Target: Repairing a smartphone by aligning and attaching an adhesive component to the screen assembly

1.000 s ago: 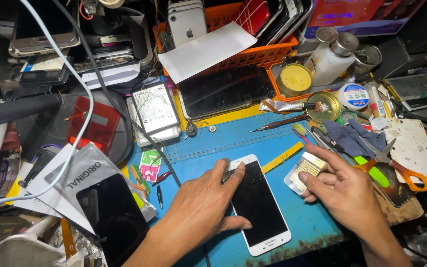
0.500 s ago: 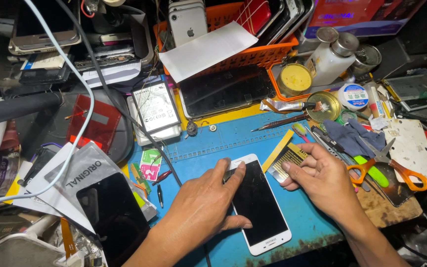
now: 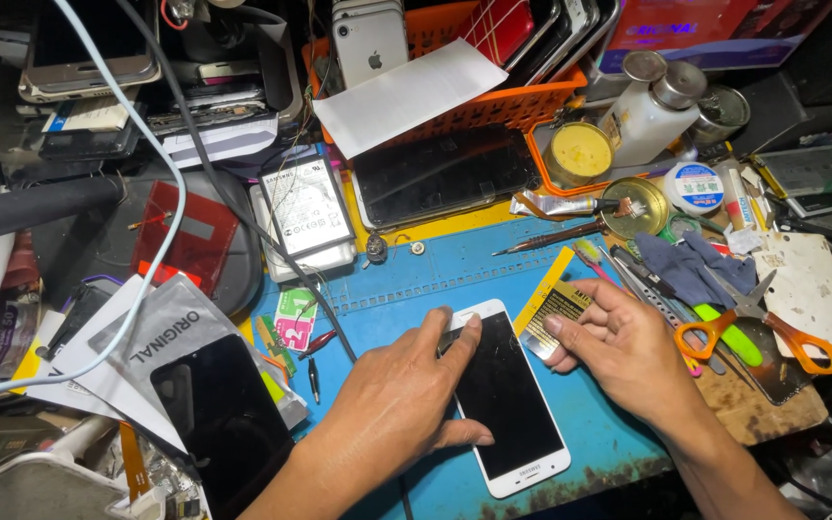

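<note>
A: Phone position? Entry for this moment.

B: White-framed smartphone with a dark glass screen (image 3: 505,395) lies flat on the blue silicone work mat (image 3: 406,279), lengthwise and slightly tilted, its lower end near the front edge of the desk.

A: Left hand?

B: Left hand (image 3: 392,409) rests palm-down on the phone's left edge. Fingers spread; fingertips (image 3: 469,330) press on the upper left corner of the screen, thumb against the lower left side. Grip is loose: it pins the phone and does not close around it.

A: Right hand?

B: Right hand (image 3: 628,347) is just right of the phone's top end. It pinches a small yellow-and-black flat card-shaped part (image 3: 553,306) between thumb and fingertips. Grip is closed on that part, which tilts upward and sits just beside the phone's upper right corner; whether they touch, I cannot tell.

A: Surroundings?

B: Orange-handled scissors (image 3: 758,327) lie right of the right hand, over a green-handled tool (image 3: 724,332). A black screen panel on a grey printed sleeve (image 3: 219,414) lies left of the left forearm. An orange plastic basket of phones (image 3: 493,101) stands at the back, with a white squeeze bottle (image 3: 642,120) to its right.
</note>
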